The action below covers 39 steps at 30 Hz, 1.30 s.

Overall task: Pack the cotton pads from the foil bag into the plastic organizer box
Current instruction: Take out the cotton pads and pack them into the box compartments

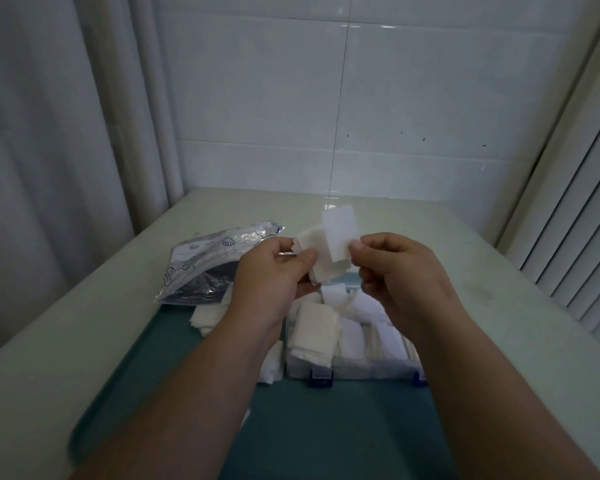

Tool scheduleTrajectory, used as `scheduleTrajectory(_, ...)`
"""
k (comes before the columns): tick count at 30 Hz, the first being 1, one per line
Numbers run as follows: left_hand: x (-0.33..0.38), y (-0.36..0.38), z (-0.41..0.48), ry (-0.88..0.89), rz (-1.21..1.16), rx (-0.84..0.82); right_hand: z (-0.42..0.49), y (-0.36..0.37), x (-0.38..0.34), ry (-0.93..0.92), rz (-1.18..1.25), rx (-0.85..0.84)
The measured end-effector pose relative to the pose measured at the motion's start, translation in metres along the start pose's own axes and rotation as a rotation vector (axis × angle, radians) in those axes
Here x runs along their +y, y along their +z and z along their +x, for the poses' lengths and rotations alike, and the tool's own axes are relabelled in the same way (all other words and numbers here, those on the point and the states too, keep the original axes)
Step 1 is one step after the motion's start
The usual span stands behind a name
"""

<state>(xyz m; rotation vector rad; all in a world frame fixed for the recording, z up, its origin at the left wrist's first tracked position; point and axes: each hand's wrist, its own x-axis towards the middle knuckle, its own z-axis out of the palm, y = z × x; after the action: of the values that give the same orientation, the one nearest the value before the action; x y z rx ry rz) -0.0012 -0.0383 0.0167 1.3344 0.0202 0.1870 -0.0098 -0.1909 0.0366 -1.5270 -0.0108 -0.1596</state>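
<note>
Below the hands, the box sits on a green mat, its compartments heaped with pads. Loose pads lie beside the left forearm. Above the box, the left hand grips a small stack while the right hand pinches the top pad by its lower corner. A light, sliding pull should free one sheet without dragging the rest. The bag lies open just beyond the left hand.
</note>
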Motion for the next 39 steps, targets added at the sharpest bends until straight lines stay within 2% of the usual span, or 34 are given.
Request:
scheduleTrajectory(2, 0.0, 0.0, 0.0, 0.001, 0.0, -0.009, 0.0, 0.002, 0.002, 0.012, -0.043, -0.026)
scheduleTrajectory(7, 0.002, -0.001, -0.001, -0.006, 0.01, -0.055, 0.005, 0.012, 0.011, -0.049, -0.307, 0.078)
scheduleTrajectory(10, 0.005, -0.002, 0.002, -0.02, 0.035, -0.104, 0.006, 0.012, 0.01, -0.055, -0.312, 0.05)
scheduleTrajectory(14, 0.01, -0.006, 0.004, -0.052, -0.044, -0.122, 0.007, 0.013, 0.012, -0.059, -0.279, 0.064)
scheduleTrajectory(21, 0.005, -0.017, 0.012, 0.084, 0.331, 0.014, 0.009, 0.019, 0.021, -0.128, -0.462, -0.022)
scheduleTrajectory(25, -0.001, -0.019, 0.015, 0.095, 0.507, 0.004, 0.016, 0.023, 0.027, -0.169, -0.684, -0.037)
scheduleTrajectory(29, -0.009, -0.02, 0.018, 0.135, 0.793, 0.006, 0.023, 0.023, 0.03, -0.111, -0.808, -0.101)
scheduleTrajectory(39, -0.017, -0.018, 0.018, 0.082, 0.992, -0.021, 0.027, 0.024, 0.04, -0.012, -0.888, -0.184)
